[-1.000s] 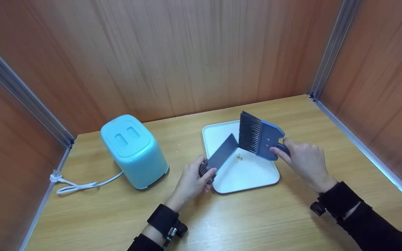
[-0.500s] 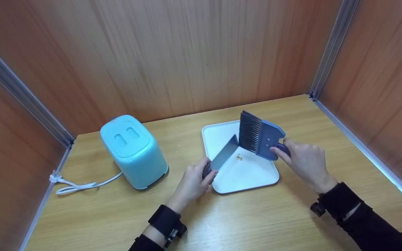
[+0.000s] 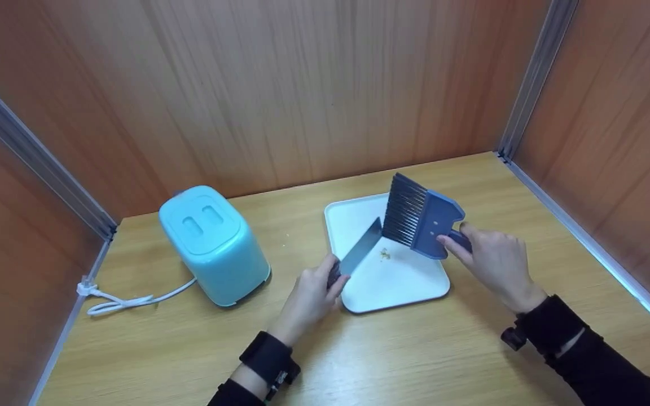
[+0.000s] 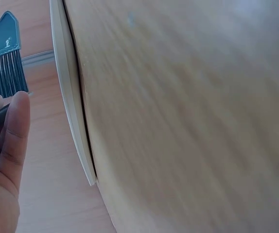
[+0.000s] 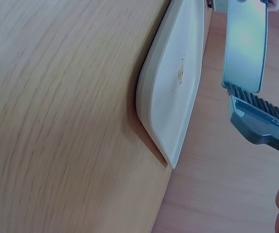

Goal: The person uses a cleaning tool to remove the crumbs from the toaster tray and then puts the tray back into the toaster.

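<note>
Over the white tray (image 3: 409, 282), my left hand (image 3: 311, 299) grips a small grey dustpan (image 3: 361, 246), its flat pan tilted up on edge. My right hand (image 3: 491, 259) holds a blue-grey hand brush (image 3: 435, 225) by its handle, thumb on the near side. The dark bristles (image 3: 404, 208) meet the dustpan's far end; the right wrist view shows them against the dustpan's edge (image 5: 246, 48). A little pile of brown crumbs (image 3: 385, 254) lies on the tray below. In the left wrist view my left thumb (image 4: 18, 121) lies along the dark handle, and most of the dustpan is hidden.
A light-blue toaster (image 3: 218, 248) with a lid stands left of the tray, its white cord (image 3: 127, 301) bundled beside it. Small white specks lie on the wooden table (image 3: 189, 355) between toaster and tray. Wood-grain panels (image 3: 302, 90) enclose the back and both sides.
The dustpan has turned more on edge in my left hand, showing less of its face. The brush has tilted slightly, its bristles shifting a little along the dustpan's end. The crumbs stay put.
</note>
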`<state>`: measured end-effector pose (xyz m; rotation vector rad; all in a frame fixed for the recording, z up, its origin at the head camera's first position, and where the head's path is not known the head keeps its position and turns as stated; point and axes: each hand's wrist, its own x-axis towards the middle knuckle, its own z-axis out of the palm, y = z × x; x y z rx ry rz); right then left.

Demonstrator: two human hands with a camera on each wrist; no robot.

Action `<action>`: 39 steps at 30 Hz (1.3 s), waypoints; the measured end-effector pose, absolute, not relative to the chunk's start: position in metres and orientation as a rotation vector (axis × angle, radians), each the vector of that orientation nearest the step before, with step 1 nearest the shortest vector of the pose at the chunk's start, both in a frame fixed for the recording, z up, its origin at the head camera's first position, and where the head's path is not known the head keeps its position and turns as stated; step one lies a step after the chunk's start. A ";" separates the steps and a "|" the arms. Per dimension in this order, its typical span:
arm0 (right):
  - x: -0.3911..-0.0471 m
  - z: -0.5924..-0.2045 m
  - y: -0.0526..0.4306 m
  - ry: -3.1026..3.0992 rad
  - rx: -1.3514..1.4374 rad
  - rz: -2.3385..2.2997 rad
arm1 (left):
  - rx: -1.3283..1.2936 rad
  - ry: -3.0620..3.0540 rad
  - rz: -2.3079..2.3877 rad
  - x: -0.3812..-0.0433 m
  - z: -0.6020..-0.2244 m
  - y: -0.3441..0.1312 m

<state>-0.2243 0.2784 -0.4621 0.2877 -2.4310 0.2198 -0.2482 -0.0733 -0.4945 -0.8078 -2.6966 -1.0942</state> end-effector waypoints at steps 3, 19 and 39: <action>-0.225 -0.462 0.276 -2.429 0.278 0.226 | -0.810 -2.708 -1.113 -0.249 -0.494 -0.074; -0.225 -0.467 0.270 -2.568 0.243 0.282 | -0.811 -2.675 -1.074 -0.248 -0.496 -0.078; -0.215 -0.460 0.271 -3.192 0.280 1.225 | -0.891 -2.510 -0.907 -0.250 -0.498 -0.080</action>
